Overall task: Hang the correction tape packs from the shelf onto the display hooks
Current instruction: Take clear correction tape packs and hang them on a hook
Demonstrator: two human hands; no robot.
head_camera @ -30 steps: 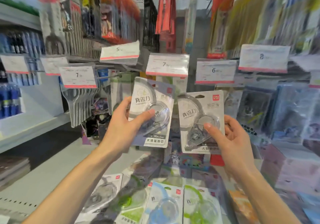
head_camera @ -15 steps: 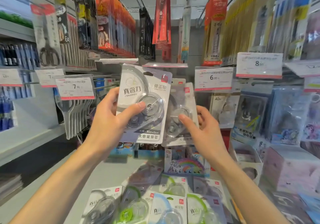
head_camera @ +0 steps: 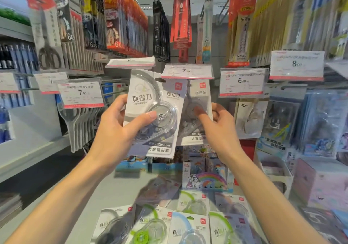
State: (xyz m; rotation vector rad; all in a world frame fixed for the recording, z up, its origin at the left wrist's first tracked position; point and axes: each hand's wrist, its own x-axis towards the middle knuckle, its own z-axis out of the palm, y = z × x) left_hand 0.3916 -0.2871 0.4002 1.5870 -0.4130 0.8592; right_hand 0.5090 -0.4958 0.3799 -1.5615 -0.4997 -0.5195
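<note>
My left hand [head_camera: 116, 130] grips a grey-and-white correction tape pack [head_camera: 150, 100], thumb on its clear blister, held upright in front of the display. My right hand [head_camera: 218, 128] holds a second grey pack [head_camera: 197, 96] just behind and to the right, its top tucked under the 7.90 price tag [head_camera: 187, 71] at the hook's tip. The hook itself is hidden behind the tag and the packs. Several more correction tape packs [head_camera: 188, 226] with green, blue and grey trim lie flat on the shelf [head_camera: 113, 191] below my arms.
Price tags hang on neighbouring hooks: 7.90 [head_camera: 81, 94] at left, 6.00 [head_camera: 242, 82] and 8.00 [head_camera: 296, 65] at right. Scissors packs [head_camera: 47, 36] and pen packs hang above. A rainbow pony box [head_camera: 205, 174] stands on the shelf behind the loose packs.
Both hands have risen and moved forward toward the display. The right-hand pack has slid behind the left-hand one and up under the 7.90 price tag.
</note>
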